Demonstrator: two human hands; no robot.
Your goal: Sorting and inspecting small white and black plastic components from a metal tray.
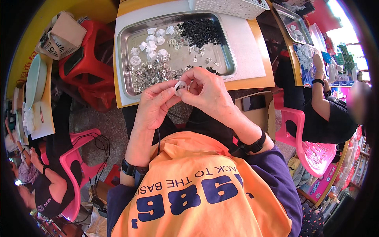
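Just off the near edge of the metal tray, both my hands meet around a small round white plastic part with dark spots on its face. My left hand pinches it from the left between thumb and fingers. From the right, the thumb and forefinger of my right hand close on the same part; whether they also hold a smaller piece is hidden. In the tray lie several white plastic housings, a heap of tiny black parts and many small shiny metal pieces.
A white perforated basket stands at the table's far edge. Below right, an open cardboard box holds a dark phone. Red stacked stools are at left. Seated people work at both sides, on pink chairs; cables trail on the floor.
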